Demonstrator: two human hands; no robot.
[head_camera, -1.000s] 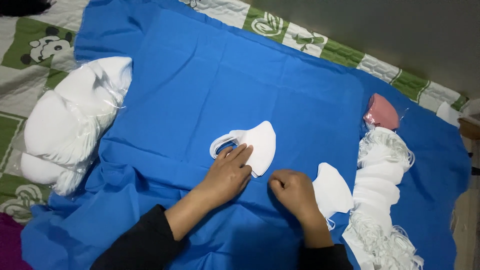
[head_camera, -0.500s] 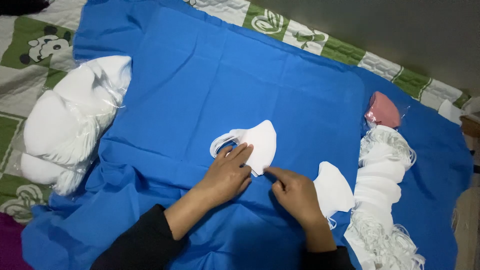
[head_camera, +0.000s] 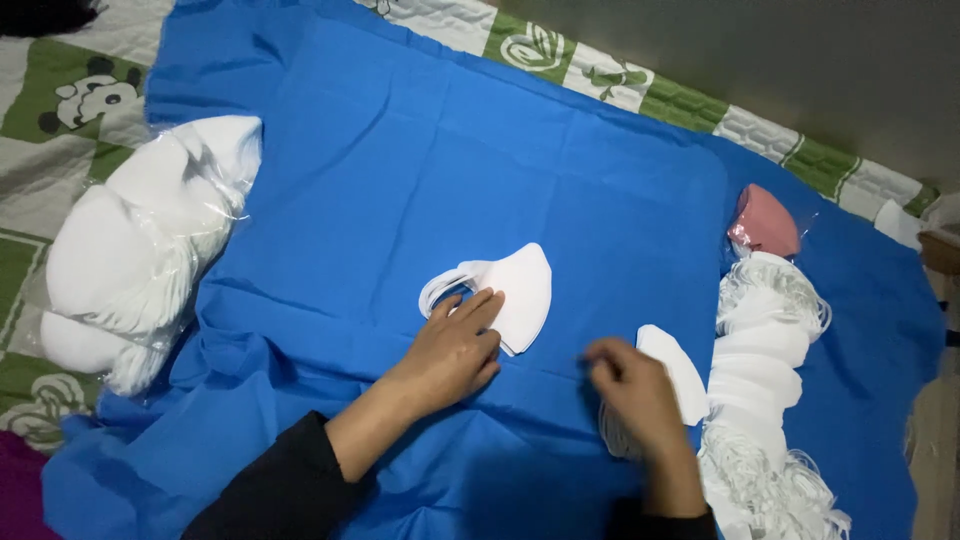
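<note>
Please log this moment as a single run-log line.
left hand: flat on folded white fabric face mask | right hand: on second white mask, blurred | surface: blue cloth sheet

Two clear plastic packages show. The larger one, a clear plastic bag of white masks (head_camera: 140, 250), lies at the left edge of the blue cloth (head_camera: 450, 130), bulging and rounded, its film creased and shiny, partly on the green-and-white quilt (head_camera: 60, 120). A smaller clear plastic packet holding a pink mask (head_camera: 765, 222) sits at the cloth's far right, just above a loose row of white masks (head_camera: 765, 360). No labels, signs or screens can be made out.
</note>
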